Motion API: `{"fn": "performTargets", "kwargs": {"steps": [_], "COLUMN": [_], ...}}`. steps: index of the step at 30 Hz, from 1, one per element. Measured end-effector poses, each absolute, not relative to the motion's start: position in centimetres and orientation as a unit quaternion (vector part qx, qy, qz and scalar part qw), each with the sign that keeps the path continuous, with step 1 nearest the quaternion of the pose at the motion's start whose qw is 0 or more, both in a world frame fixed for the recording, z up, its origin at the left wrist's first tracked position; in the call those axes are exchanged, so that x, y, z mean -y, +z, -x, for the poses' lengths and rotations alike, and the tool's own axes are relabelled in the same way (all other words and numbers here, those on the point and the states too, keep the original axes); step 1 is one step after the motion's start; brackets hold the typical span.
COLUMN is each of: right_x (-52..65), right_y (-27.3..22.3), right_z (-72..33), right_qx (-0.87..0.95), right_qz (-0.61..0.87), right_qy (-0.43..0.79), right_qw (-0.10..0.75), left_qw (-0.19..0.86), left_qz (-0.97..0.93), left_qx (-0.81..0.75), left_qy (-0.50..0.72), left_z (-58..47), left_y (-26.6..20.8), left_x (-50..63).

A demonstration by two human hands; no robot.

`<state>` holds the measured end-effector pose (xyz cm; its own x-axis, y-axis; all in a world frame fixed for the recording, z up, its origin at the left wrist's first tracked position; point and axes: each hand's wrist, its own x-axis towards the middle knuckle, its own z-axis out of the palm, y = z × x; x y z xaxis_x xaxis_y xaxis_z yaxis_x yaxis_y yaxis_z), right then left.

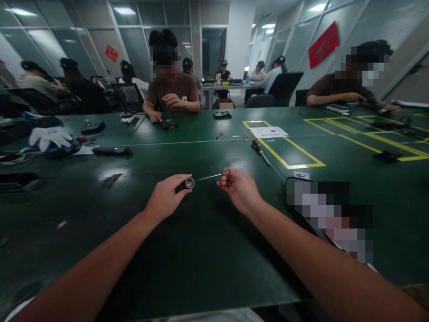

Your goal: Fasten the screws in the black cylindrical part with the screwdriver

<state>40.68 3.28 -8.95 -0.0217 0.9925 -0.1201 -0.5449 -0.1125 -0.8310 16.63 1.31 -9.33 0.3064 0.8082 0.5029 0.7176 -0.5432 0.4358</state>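
Note:
My left hand (164, 197) is closed on a short black cylinder (189, 183), gripped between thumb and fingers. Its open end has a light grey rim and faces toward me and to the right; the inside is too small to make out. My right hand (243, 190) pinches the reddish handle of a thin screwdriver (211, 177). The metal shaft points left, its tip a short gap from the cylinder's rim. Both hands are held above the green table (197, 259).
Beyond my right hand lies a larger yellow-and-black screwdriver (260, 151), near a white paper (269, 132) and yellow tape lines. White gloves (50, 138) and a dark pen-like tool (112, 151) lie at left. A blurred-out flat object (330, 219) is beside my right forearm. Co-workers sit opposite.

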Motion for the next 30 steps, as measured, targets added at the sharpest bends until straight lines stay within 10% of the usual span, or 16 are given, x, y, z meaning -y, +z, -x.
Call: {"fn": "performTargets", "kwargs": {"steps": [30], "right_x": [0.1], "right_y": [-7.6], "right_z": [-39.7], "right_qx": [0.682], "right_qz": [0.389], "right_qy": [0.331], "right_qw": [0.524], "left_qw": [0.073], "left_qz": [-0.827], "left_qx": [-0.447], "left_qy": [0.334], "left_z": [-16.9], "left_y": [-9.5], "left_x": [-1.1]}}
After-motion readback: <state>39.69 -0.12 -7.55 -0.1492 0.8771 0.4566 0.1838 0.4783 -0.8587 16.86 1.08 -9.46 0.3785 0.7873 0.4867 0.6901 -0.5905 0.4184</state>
